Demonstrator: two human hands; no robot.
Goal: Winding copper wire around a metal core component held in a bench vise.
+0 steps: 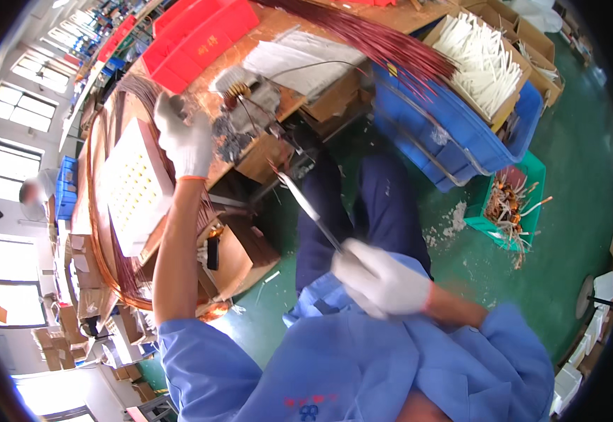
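Observation:
My right hand [384, 280], in a white glove, is closed round the dark end of a thin rod-like piece with a white sleeve [299, 195]. The piece slants up and left over my legs, its far tip reddish-brown and split. My left hand [185, 137], also gloved, is raised over the workbench [215, 169] with its fingers apart and their tips greyed. No item shows in it. Close beside it lies a bundle of dark wires [137, 88]. Right of this hand is a grimy fixture with a copper-coloured coil [237, 91].
A white block with rows of yellow dots [137, 186] lies on the bench's left. Red bins [201, 42] stand behind. Dark red wires [384, 42] reach toward a blue crate [426, 133] and a carton of white tubes [479, 63]. A green bin of scraps [540, 183] sits on the floor.

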